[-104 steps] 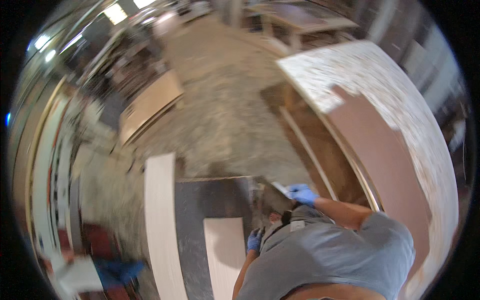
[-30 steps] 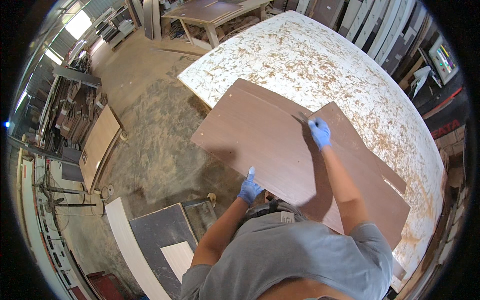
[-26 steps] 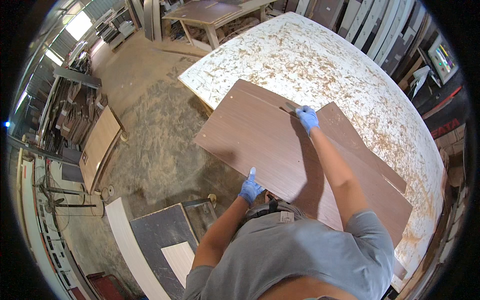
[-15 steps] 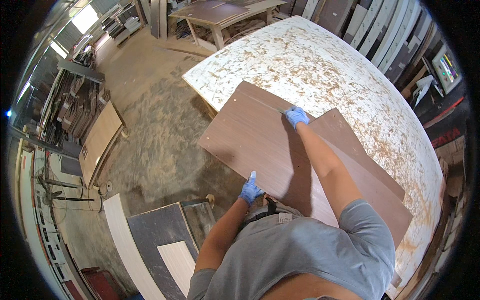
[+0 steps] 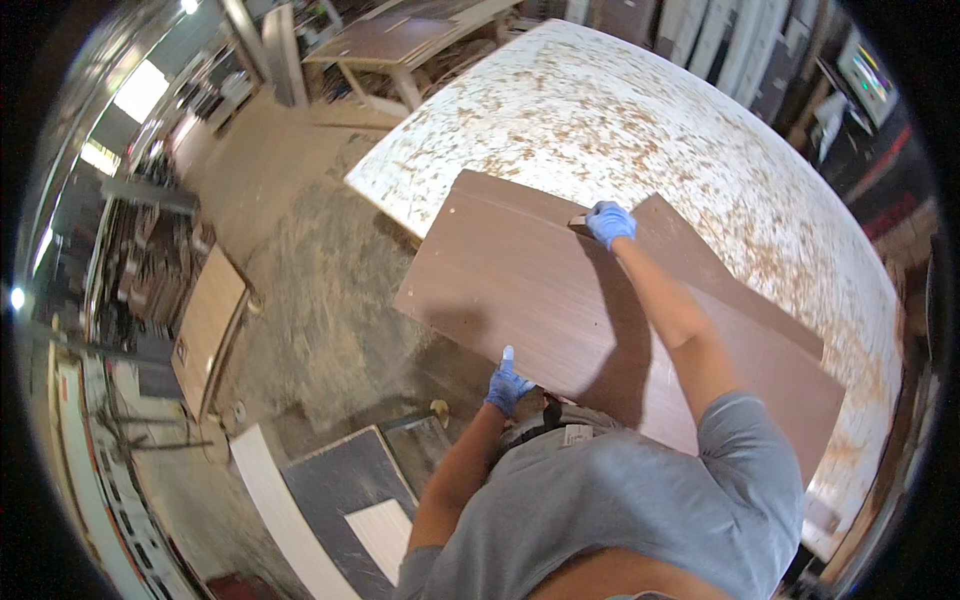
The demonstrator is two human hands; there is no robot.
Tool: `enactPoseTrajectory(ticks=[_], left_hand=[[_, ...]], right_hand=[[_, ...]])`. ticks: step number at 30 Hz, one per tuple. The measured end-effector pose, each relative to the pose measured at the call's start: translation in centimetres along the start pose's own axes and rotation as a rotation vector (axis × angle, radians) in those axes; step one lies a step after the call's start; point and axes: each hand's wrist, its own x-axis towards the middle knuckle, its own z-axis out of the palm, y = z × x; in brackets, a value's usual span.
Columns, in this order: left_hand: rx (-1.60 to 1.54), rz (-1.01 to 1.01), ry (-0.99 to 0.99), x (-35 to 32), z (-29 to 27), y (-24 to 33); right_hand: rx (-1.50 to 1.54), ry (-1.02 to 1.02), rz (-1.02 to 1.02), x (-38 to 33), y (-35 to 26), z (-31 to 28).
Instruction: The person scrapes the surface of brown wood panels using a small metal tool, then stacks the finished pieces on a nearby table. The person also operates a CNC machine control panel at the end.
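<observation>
A brown wood-grain panel (image 5: 520, 280) lies slantwise on the white worktable (image 5: 600, 110), its near-left part jutting past the table's edge. Another brown panel (image 5: 690, 245) shows from beneath it on the right. In a blue glove, my right hand (image 5: 610, 223) is closed on a small flat brownish piece (image 5: 578, 222) against the panel's far edge; its kind is too small to make out. My left hand (image 5: 508, 387), also gloved in blue, grips the panel's near edge with the thumb on top. Its other fingers are partly hidden by the edge.
Wood shavings and dust cover the white tabletop. At the lower left are a dark board (image 5: 345, 490), a small pale board (image 5: 382, 530) and a long white strip (image 5: 285, 510). A tan board (image 5: 208, 325) stands farther left; another workbench (image 5: 400, 45) is at the back.
My right hand has slid rightward along the panel's far edge with the small piece. The left hand keeps its place on the near edge. The whole view has shifted slightly.
</observation>
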Motion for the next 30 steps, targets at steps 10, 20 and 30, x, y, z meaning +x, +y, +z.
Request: enactPoseTrajectory(ticks=[10, 20, 30], left_hand=[[0.382, -0.165, -0.22, -2.4, 1.4, -3.0], [0.392, -0.124, -0.056, -3.6, 5.8, -1.6], [0.042, 0.072, 0.234, -2.6, 7.7, 0.4]], right_hand=[[0.051, 0.152, 0.177, -12.2, 21.0, -3.8], [0.254, -0.163, 0.047, -10.2, 24.7, -4.6], [0.614, -0.112, 0.107, -10.8, 18.9, -4.3]])
